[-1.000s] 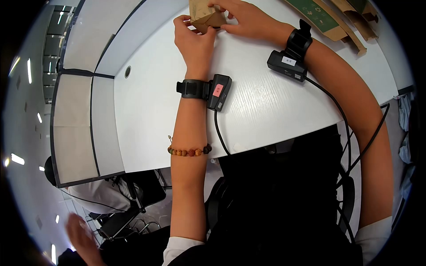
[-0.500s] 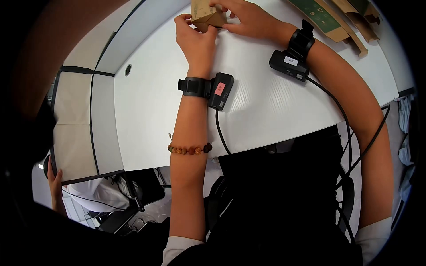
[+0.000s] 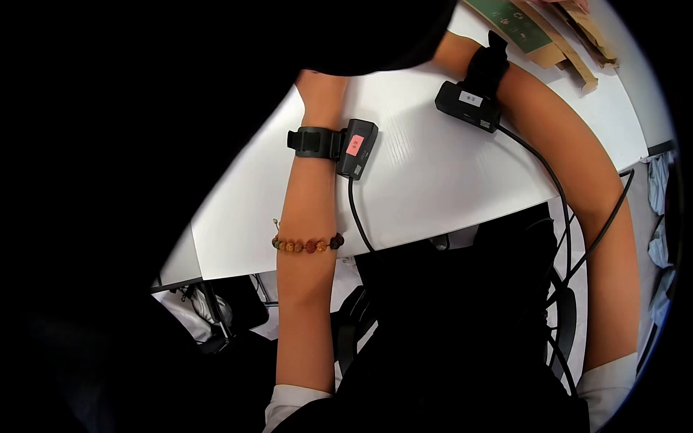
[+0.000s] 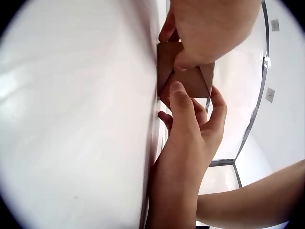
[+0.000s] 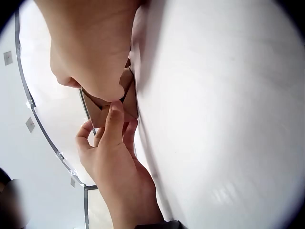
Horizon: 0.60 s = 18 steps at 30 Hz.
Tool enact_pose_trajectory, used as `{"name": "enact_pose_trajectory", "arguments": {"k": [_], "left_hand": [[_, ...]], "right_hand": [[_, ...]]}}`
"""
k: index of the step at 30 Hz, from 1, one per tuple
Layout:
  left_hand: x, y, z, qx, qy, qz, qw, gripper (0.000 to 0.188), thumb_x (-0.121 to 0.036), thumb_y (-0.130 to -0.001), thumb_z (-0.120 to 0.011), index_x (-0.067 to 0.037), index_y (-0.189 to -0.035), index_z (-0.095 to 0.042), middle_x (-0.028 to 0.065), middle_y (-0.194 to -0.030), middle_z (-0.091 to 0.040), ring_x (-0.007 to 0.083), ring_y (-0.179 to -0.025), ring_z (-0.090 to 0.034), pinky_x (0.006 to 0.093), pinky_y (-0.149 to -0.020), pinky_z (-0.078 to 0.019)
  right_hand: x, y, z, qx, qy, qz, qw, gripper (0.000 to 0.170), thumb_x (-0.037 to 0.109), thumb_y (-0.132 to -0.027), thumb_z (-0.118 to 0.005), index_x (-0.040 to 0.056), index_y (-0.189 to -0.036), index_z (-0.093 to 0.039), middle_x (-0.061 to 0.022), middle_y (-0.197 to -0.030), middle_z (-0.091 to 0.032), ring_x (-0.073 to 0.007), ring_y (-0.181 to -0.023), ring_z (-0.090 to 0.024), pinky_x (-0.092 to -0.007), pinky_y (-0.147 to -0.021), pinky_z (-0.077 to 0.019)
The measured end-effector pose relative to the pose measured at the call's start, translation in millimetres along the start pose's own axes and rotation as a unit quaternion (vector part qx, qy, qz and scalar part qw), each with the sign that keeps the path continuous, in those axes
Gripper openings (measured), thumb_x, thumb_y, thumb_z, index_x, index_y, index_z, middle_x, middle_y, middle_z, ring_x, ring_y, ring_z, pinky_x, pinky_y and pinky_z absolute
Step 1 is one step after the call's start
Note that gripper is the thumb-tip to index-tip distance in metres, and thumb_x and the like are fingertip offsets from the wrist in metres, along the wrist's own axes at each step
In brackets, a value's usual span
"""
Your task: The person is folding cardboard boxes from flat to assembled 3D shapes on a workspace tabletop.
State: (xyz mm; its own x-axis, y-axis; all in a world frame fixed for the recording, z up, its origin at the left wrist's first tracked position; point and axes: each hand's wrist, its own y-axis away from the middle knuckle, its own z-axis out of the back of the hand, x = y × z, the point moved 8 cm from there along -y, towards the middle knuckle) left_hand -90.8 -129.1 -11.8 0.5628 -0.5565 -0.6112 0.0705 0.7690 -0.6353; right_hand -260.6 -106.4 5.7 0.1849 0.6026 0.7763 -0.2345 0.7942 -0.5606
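Observation:
A small brown cardboard box [image 4: 193, 81] with folded end flaps is between both hands, close over the white table [image 4: 71, 119]. My left hand [image 5: 114, 157] holds its near end, thumb against the flaps and fingers along the sides. From the other side my right hand [image 4: 186, 124] grips the same box, its thumb pressed on the flap beside the left thumb. In the right wrist view the box [image 5: 128, 102] is partly covered by the near hand. The head view has box and most of both hands hidden behind a large dark shape.
Flattened cardboard [image 3: 516, 29] with a green print lies at the table's far right, with more brown cardboard [image 3: 588, 32] beside it. A black cable [image 3: 538, 151] runs from each wrist camera. A pale partition [image 4: 233, 105] stands behind the box.
A person in dark clothing has come in from the left and now blocks much of the head view. The brown cardboard at the far right has shifted. My forearms have hardly moved.

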Motion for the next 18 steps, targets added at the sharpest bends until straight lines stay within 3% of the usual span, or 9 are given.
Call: {"name": "enact_pose_trajectory", "arguments": {"k": [1,6,7,9,11,16,18], "left_hand": [[-1,0,0,-0.003,0.013,0.0,1.0,0.061,-0.017,-0.078,-0.087,-0.001,-0.124,-0.05,0.0185,-0.111,-0.07,0.0222,-0.092,-0.074,0.0318,-0.077,-0.0593],[5,5,-4,-0.026,-0.06,-0.113,0.991,0.06,-0.017,-0.079,-0.087,-0.002,-0.124,-0.051,0.0172,-0.11,-0.07,0.0224,-0.091,-0.075,0.0314,-0.075,-0.059],[10,2,-8,-0.022,-0.056,-0.104,0.993,0.059,-0.017,-0.079,-0.087,-0.002,-0.123,-0.051,0.0169,-0.11,-0.07,0.0227,-0.09,-0.075,0.0319,-0.075,-0.059],[-1,-1,-3,-0.001,-0.052,-0.046,0.998,0.056,-0.016,-0.08,-0.086,-0.002,-0.121,-0.051,0.0165,-0.11,-0.07,0.0232,-0.088,-0.075,0.0329,-0.074,-0.059],[-8,-2,0,0.027,-0.047,0.037,0.998,0.055,-0.016,-0.08,-0.086,-0.002,-0.12,-0.051,0.0164,-0.11,-0.07,0.0237,-0.087,-0.075,0.0336,-0.073,-0.0591],[-19,-2,2,0.024,-0.016,0.038,0.999,0.054,-0.015,-0.081,-0.086,-0.002,-0.119,-0.051,0.0171,-0.111,-0.07,0.0244,-0.087,-0.076,0.0337,-0.072,-0.0594],[-19,-2,3,0.026,-0.018,0.04,0.999,0.054,-0.015,-0.081,-0.086,-0.002,-0.12,-0.051,0.0174,-0.111,-0.07,0.0248,-0.088,-0.076,0.0336,-0.072,-0.0596]], "right_hand": [[-6,6,2,0.016,-0.081,-0.067,0.994,0.04,0.024,-0.099,-0.065,0.0045,-0.135,-0.063,-0.0211,-0.138,-0.062,-0.0322,-0.134,-0.054,-0.0456,-0.113,-0.0389],[-13,-6,-2,0.005,0.209,0.079,0.975,0.044,0.021,-0.097,-0.065,0.0057,-0.138,-0.059,-0.0221,-0.141,-0.059,-0.0366,-0.129,-0.057,-0.0467,-0.107,-0.044],[-54,-16,-17,0.168,0.316,-0.093,0.929,0.051,0.021,-0.093,-0.067,0.0042,-0.14,-0.053,-0.0241,-0.137,-0.059,-0.0421,-0.118,-0.062,-0.048,-0.099,-0.0498],[-11,-7,4,-0.015,0.174,0.029,0.984,0.054,0.023,-0.09,-0.07,0.003,-0.136,-0.052,-0.0263,-0.126,-0.061,-0.045,-0.108,-0.064,-0.0488,-0.092,-0.0532],[-14,-6,2,0.002,0.187,0.002,0.982,0.057,0.024,-0.089,-0.072,0.0026,-0.137,-0.05,-0.0279,-0.121,-0.061,-0.0462,-0.109,-0.063,-0.0475,-0.093,-0.0529],[-9,-5,4,-0.007,0.178,0.047,0.983,0.056,0.026,-0.09,-0.073,0.0036,-0.137,-0.05,-0.027,-0.119,-0.061,-0.0457,-0.108,-0.063,-0.0483,-0.091,-0.0522],[-11,-6,4,0.0,0.186,0.028,0.982,0.057,0.027,-0.09,-0.073,0.0049,-0.138,-0.049,-0.0265,-0.12,-0.06,-0.0452,-0.108,-0.063,-0.0485,-0.09,-0.0518]]}}
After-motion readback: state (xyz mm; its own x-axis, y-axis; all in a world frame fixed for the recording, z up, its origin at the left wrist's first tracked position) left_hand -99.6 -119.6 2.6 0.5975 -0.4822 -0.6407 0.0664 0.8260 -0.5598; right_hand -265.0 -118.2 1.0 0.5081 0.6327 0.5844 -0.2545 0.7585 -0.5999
